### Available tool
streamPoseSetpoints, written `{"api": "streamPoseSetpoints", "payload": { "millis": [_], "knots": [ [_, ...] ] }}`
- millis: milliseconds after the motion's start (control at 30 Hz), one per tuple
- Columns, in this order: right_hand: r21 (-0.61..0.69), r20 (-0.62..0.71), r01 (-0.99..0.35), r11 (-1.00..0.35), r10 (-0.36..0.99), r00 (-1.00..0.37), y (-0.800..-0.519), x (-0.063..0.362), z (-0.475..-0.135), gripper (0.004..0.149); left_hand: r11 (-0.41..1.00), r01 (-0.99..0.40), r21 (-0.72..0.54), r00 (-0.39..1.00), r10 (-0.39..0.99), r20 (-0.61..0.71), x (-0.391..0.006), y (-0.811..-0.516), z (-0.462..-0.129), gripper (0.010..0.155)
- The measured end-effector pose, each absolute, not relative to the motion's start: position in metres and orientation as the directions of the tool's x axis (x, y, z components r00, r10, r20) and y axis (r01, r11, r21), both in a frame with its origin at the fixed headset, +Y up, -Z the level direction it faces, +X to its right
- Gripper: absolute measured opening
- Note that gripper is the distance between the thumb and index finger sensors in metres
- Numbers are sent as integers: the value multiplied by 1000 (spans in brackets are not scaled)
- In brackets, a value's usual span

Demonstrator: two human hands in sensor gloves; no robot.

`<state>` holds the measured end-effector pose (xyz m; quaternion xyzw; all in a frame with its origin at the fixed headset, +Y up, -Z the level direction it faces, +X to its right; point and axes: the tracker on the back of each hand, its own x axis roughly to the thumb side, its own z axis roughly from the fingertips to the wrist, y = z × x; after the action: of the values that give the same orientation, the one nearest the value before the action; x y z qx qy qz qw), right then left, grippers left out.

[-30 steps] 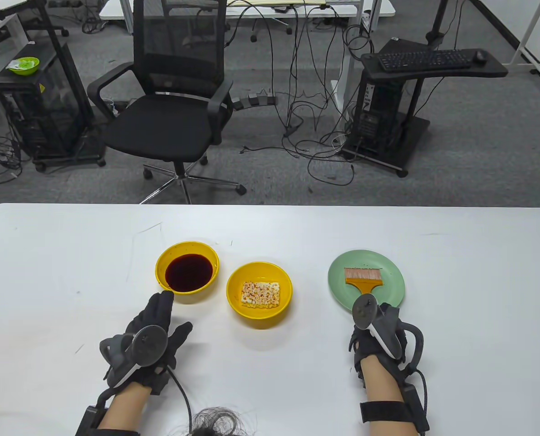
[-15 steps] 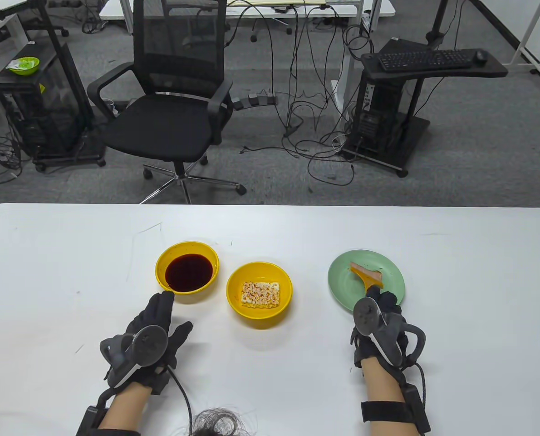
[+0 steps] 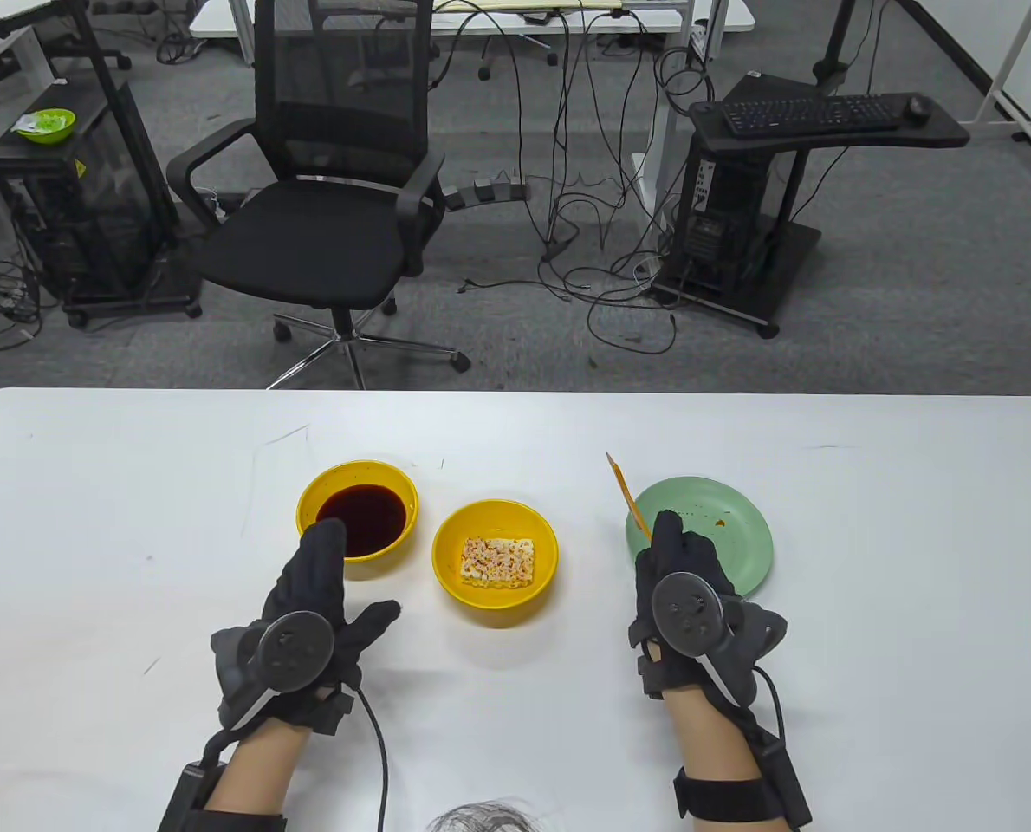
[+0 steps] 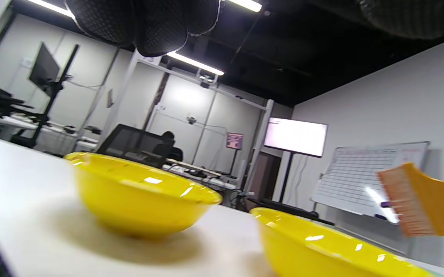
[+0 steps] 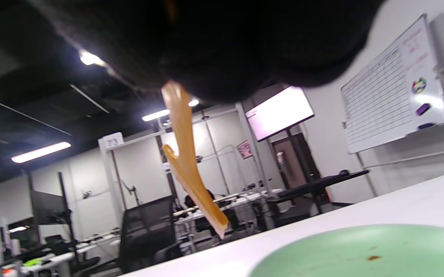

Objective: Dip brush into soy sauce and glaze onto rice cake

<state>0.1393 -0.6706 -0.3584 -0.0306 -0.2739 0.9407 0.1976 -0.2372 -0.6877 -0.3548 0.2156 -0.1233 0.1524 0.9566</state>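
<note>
Right hand point(image 3: 684, 576) is closed in a grip; left hand point(image 3: 312, 607) lies spread, fingers extended.

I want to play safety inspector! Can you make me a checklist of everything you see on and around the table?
Surface: white table, a few faint scuff marks.
Job's things: brush lifted off the green plate, seen edge-on; bowl of soy sauce; bowl with the rice cake inside.
Clutter: small brown specks on the green plate; nothing else seen.
Grips: right hand holds the brush handle; left hand rests its fingers on the soy sauce bowl's near rim.
Cables: glove cable trails from the left wrist; many loose wires on the floor.
Surroundings: office chair, keyboard on a stand, grey carpet.
</note>
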Motion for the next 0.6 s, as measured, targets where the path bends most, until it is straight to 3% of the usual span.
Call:
{"api": "streamPoseSetpoints", "payload": {
  "millis": [67,167,267,433,600],
  "knots": [
    [-514,95,-419,-749,436,-895,-670,133,-357,52,878,-329,348,912,198,360,-214,-678,-356,95],
    [-486,142,-483,-728,479,-866,-671,124,-357,53,866,-293,405,893,96,440,-174,-666,-357,92],
    [-471,173,-530,-705,515,-840,-671,118,-356,54,856,-315,411,863,78,498,-139,-663,-361,88],
    [-437,211,-592,-677,563,-799,-672,109,-354,54,868,-252,428,850,-13,527,-83,-667,-373,85],
    [-423,241,-623,-658,581,-777,-674,101,-352,54,862,-211,460,848,-73,525,-59,-670,-380,79]
  ]
}}
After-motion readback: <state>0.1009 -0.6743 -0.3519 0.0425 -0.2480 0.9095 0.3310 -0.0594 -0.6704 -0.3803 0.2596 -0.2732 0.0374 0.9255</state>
